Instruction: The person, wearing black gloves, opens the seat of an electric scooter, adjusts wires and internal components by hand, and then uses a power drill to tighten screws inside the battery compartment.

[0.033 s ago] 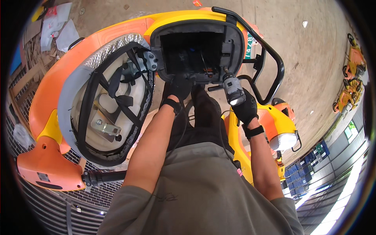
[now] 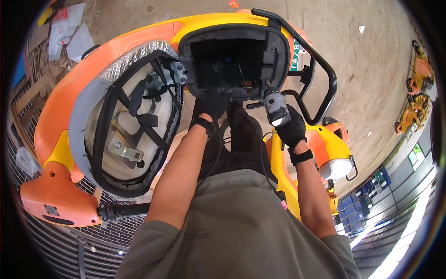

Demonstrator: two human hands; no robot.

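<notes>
My right hand [image 2: 292,129], in a black glove, is wrapped round a grey-and-black cordless power drill [image 2: 277,107]. The drill's tip points at the right front rim of a black under-seat compartment [image 2: 279,51] in an orange-and-yellow scooter [image 2: 134,36]. At the compartment's near rim rests my left hand [image 2: 215,106], also gloved in black; its fingers merge with the dark plastic and cannot be made out. Inside the dark bin a thin cable [image 2: 242,74] and a small orange-brown part [image 2: 249,87] show. The tipped-up seat [image 2: 88,118] bares its underside with black straps and a metal hinge [image 2: 178,73].
A black tubular rack [image 2: 331,88] curves round the scooter's rear at right. The orange handlebar end [image 2: 60,197] with a black grip lies at lower left. Another yellow-orange scooter [image 2: 332,146] stands close on the right. Farther off are more scooters [image 2: 420,72] and blue crates [image 2: 353,209].
</notes>
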